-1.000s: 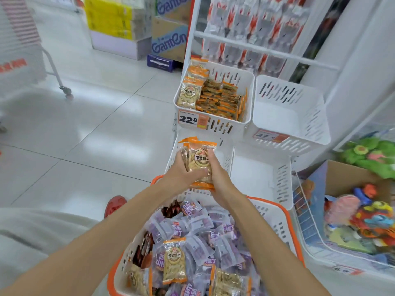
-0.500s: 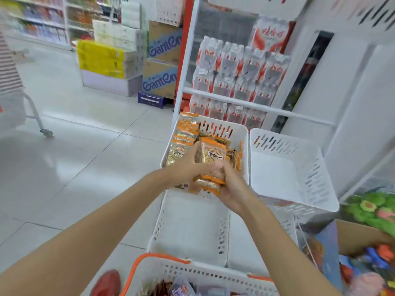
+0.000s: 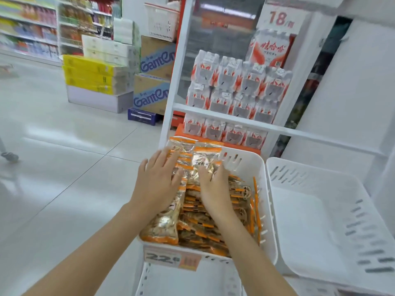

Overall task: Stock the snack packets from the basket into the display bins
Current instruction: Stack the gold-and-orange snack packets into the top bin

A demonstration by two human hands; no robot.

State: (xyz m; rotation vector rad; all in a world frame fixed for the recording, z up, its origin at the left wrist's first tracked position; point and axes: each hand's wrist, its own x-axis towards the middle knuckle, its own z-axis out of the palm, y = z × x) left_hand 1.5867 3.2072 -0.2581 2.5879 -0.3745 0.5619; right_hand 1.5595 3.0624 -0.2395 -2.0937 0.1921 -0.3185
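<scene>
- The left hand's (image 3: 157, 184) fingers (image 3: 168, 155) lay straight and spread, flat on the rear row of orange-edged snack packets (image 3: 201, 223), holding nothing.
- The right hand's (image 3: 215, 191) fingers (image 3: 206, 177) were bent, tips pressed against the lower part of an upright packet (image 3: 206, 157). Whether they gripped it or only pushed it could not be told.
- That upright packet stood at the back of the display bin (image 3: 266, 210), just beside the packets under the left hand.
- The remaining snack packets lay stacked in overlapping rows that filled the bin from back to front.
- A price tag (image 3: 171, 257) reading 22 hung on the bin's front rim.
- A second bin (image 3: 310, 221), also white, sat touching its right side, and a lower bin (image 3: 181, 280) showed beneath the tag.
- Behind them, white-and-red packs (image 3: 235, 82) were stacked on a white shelf (image 3: 235, 120).
</scene>
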